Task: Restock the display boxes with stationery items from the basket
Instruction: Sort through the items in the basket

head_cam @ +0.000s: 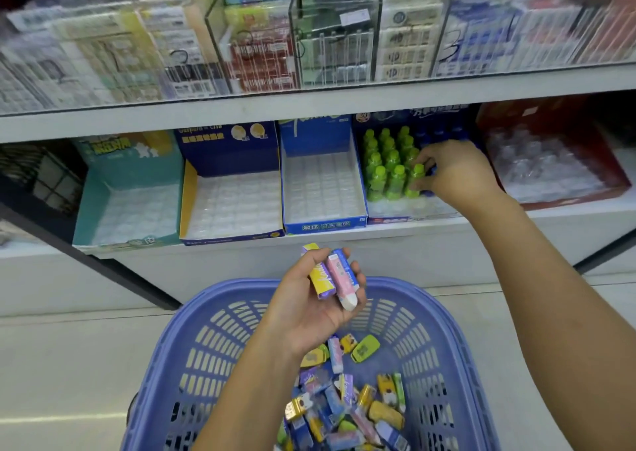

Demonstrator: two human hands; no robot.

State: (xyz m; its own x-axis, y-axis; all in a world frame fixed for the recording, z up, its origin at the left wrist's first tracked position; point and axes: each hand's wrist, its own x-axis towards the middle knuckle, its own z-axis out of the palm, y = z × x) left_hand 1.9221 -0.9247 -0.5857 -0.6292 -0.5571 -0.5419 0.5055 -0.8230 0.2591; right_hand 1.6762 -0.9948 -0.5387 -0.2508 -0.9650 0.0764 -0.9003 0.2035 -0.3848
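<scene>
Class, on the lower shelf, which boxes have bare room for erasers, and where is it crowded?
Bare: the teal box, the yellow-sided box, the blue box left of the green bottles, and a strip before those bottles. Crowded: the bottle rows, where the right hand grips one, and the red box.

basket point(395, 283) showing slotted plastic, faintly glossy | boxes point(227, 151) showing smooth printed card | trays point(237, 203) showing clear dimpled plastic | bottles point(378, 175) gleaming, glossy green plastic | erasers point(339, 275) wearing printed paper sleeves | bins point(335, 37) showing clear acrylic
</scene>
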